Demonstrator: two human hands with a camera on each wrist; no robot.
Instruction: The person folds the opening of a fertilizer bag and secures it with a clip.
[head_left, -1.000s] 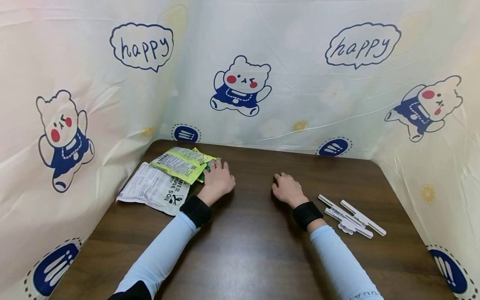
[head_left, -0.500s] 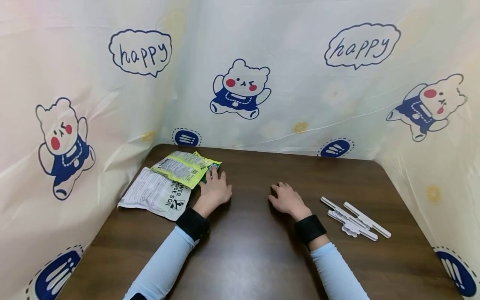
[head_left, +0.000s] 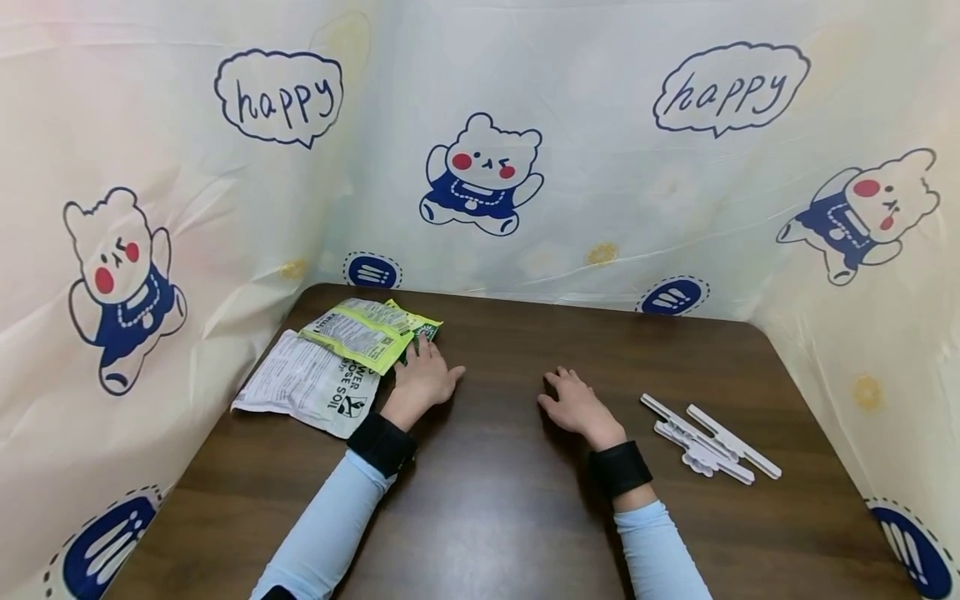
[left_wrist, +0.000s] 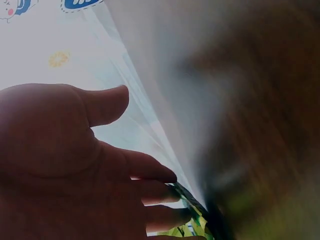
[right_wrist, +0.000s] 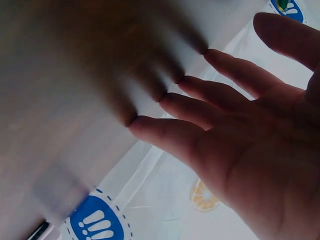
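My left hand [head_left: 422, 377] lies at the right edge of the pile of bags, its thumb spread away and its fingertips at the dark green packet [head_left: 427, 328] with a yellow-green top. Over it, partly, lies a yellow-green and grey packet [head_left: 363, 333] with printed text. Underneath is a larger white soil bag [head_left: 300, 379] marked "SOIL". In the left wrist view the fingers [left_wrist: 150, 167] reach toward the green edge, palm showing. My right hand [head_left: 579, 407] holds nothing; its fingertips touch the tabletop, which the right wrist view shows, fingers [right_wrist: 190, 110] spread.
Several white plastic bars resembling bag sealing clips [head_left: 705, 442] lie in a loose group right of my right hand. The brown wooden table [head_left: 480, 517] is bordered at the back and sides by a printed curtain [head_left: 585, 100] with bears.
My left hand has shifted slightly toward me and left, and its thumb has spread outward. The right hand has come a little nearer. The bags and white bars lie as before.
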